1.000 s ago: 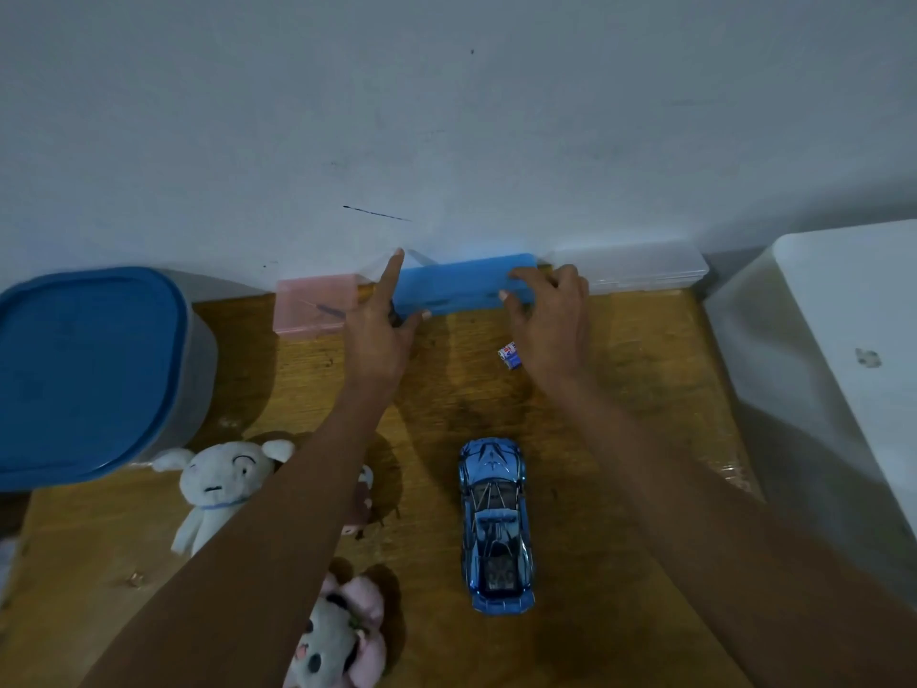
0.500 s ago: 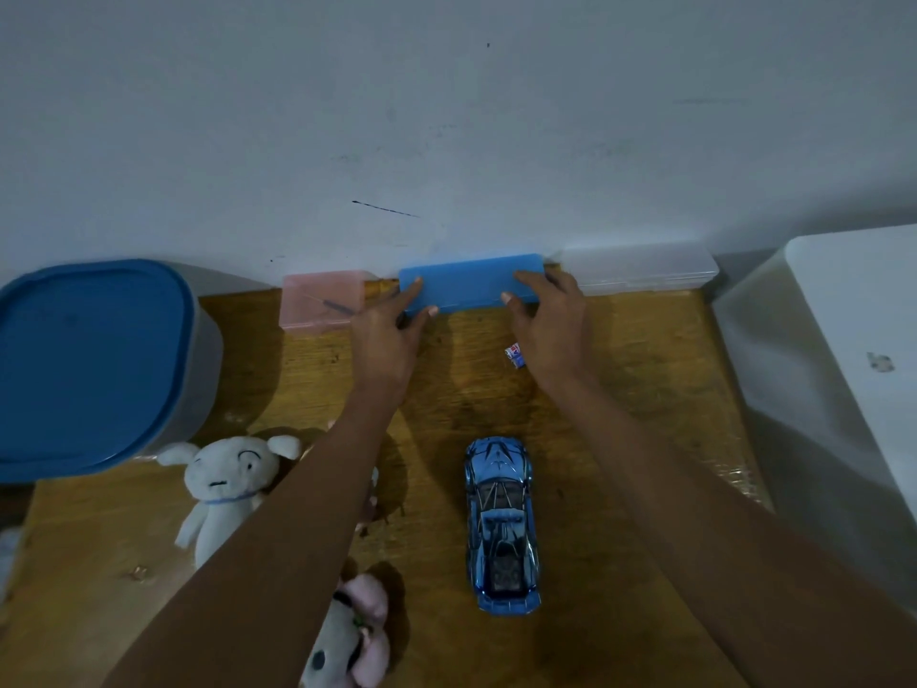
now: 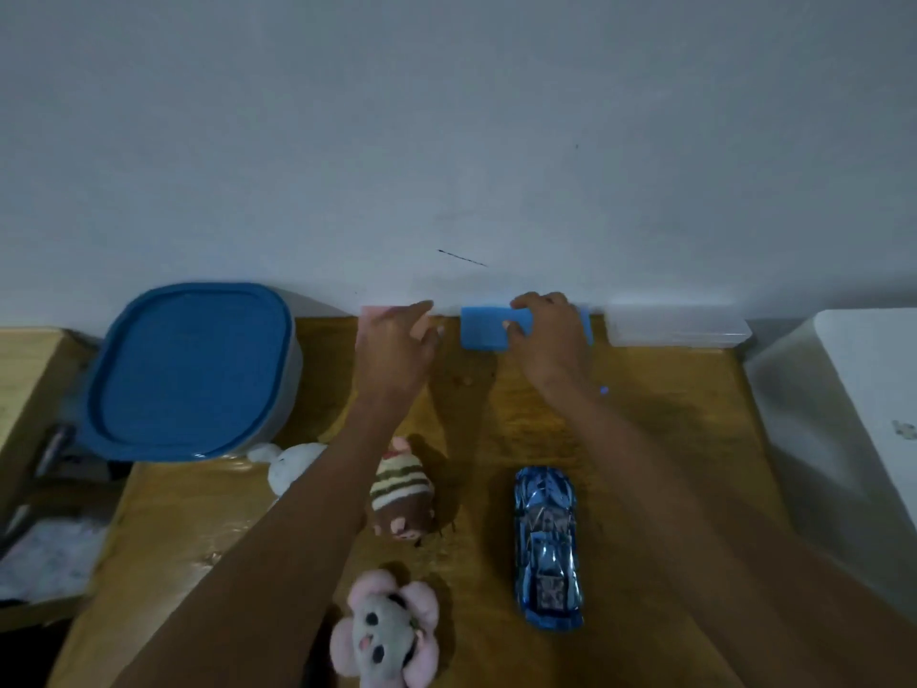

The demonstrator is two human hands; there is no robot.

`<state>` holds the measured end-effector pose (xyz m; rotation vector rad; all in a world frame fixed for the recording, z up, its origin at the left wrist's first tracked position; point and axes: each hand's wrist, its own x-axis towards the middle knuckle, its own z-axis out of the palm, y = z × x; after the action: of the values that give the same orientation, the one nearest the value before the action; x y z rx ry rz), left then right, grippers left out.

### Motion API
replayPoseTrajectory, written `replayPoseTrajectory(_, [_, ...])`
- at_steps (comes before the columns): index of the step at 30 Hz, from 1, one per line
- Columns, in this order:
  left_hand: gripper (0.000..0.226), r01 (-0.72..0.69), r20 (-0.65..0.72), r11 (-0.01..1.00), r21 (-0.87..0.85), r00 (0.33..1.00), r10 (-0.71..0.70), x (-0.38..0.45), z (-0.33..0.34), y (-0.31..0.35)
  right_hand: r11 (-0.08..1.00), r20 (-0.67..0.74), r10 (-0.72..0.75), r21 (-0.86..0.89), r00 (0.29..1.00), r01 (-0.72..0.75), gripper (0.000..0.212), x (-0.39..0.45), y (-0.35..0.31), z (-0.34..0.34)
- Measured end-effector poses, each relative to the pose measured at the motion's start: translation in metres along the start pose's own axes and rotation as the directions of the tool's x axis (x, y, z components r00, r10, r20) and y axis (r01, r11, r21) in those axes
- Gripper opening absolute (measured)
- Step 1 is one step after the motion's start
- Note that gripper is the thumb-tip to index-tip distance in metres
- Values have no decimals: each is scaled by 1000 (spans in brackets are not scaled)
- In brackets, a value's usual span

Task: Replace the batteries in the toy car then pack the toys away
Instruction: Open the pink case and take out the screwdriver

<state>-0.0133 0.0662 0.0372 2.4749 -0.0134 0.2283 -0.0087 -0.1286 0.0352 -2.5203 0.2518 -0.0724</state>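
A shiny blue toy car (image 3: 546,543) lies lengthwise on the wooden table (image 3: 670,439). At the back by the wall stands a flat blue box (image 3: 484,330); my right hand (image 3: 551,335) is closed over its right part. My left hand (image 3: 397,345) hovers just left of the box with fingers apart, covering most of a pink box (image 3: 369,312). A small blue battery (image 3: 604,390) lies beside my right wrist. Three soft toys lie near my left forearm: a white one (image 3: 288,464), a striped brown one (image 3: 402,499) and a pink-and-grey one (image 3: 384,633).
A large tub with a blue lid (image 3: 191,369) stands at the table's left back. A clear plastic box (image 3: 680,326) sits against the wall on the right. A white cabinet (image 3: 853,414) borders the table's right edge. The wall closes off the back.
My left hand has let go of the blue box and moved left over the pink box. My right hand has slid further onto the blue box. The camera has tilted.
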Motion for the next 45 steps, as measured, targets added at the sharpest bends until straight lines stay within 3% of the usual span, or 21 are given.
replayPoseTrajectory(3, [40,41,12,992,118,999,-43,-2,-23,-40,991,87,-98,102,991,89,28,-8,-35,19])
replayPoseTrajectory(6, [53,169,83,985,-27,983,-166,-8,-31,-69,984,147,-153,117,977,136,32,-18,-58,48])
replayPoseTrajectory(11, [55,153,147,956,-250,982,-119,-8,-24,-96,982,150,-127,158,980,103,48,-29,-70,90])
replayPoseTrajectory(16, [50,152,119,936,-318,986,-120,4,-13,-108,983,76,-121,150,990,109,42,-28,-69,107])
replayPoseTrajectory(20, [41,69,67,962,-264,996,-53,10,-6,-113,977,50,-173,135,984,165,36,-23,-65,109])
replayPoseTrajectory(27, [46,18,7,959,-282,1000,-17,9,1,-121,955,-32,-215,203,976,217,28,-18,-65,106])
replayPoseTrajectory(33, [69,-61,-23,967,-246,998,57,3,-1,-121,958,-181,-70,261,981,116,21,-1,-87,98])
replayPoseTrajectory(37, [68,-100,-42,971,-218,995,93,0,-3,-118,976,-245,-5,211,970,58,18,3,-97,96])
replayPoseTrajectory(40, [76,-52,38,973,-226,997,62,5,-7,-116,978,-232,-2,203,973,50,11,2,-98,96])
replayPoseTrajectory(45, [90,50,182,963,-265,983,-1,14,-11,-112,990,-120,-94,90,988,105,32,-10,-87,101])
